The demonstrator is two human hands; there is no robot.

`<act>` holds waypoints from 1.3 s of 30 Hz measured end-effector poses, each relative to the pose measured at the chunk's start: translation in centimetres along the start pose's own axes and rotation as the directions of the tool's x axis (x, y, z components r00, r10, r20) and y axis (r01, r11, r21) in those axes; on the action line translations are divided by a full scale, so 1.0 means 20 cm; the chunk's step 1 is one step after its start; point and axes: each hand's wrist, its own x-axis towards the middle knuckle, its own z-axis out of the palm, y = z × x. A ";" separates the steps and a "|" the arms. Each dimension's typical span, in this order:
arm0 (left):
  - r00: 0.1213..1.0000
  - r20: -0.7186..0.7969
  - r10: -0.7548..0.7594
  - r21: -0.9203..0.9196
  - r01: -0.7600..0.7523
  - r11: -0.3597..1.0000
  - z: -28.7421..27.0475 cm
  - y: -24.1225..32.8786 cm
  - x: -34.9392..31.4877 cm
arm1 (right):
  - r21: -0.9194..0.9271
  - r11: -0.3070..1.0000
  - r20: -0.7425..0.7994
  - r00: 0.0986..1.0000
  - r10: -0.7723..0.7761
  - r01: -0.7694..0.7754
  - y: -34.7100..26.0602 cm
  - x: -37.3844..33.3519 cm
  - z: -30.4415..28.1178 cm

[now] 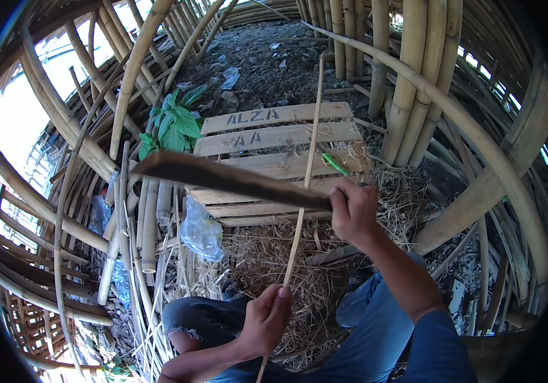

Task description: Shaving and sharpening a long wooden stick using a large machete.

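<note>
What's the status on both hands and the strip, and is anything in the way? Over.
Left hand gripping thin pale strip. Right hand holding machete, crossing the strip in view; contact unclear. Slatted wooden crate ahead; no clear obstruction seen.

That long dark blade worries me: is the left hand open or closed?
Closed: the left hand wraps around a long, thin, tan bamboo strip, thumb against it.
</note>
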 end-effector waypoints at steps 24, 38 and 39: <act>1.000 -0.011 0.013 0.168 -0.011 0.986 -0.01 -0.02 -0.07 | -0.017 0.998 -0.079 0.995 0.053 -0.055 0.13 0.05 -0.03; 1.000 -0.001 0.021 0.156 -0.020 0.988 -0.05 -0.07 -0.12 | -0.017 0.999 -0.129 0.991 0.043 -0.045 0.14 0.05 -0.03; 1.000 -0.001 0.023 0.158 -0.022 0.987 -0.05 -0.07 -0.12 | -0.006 1.000 -0.129 0.992 -0.009 0.009 0.11 0.03 -0.03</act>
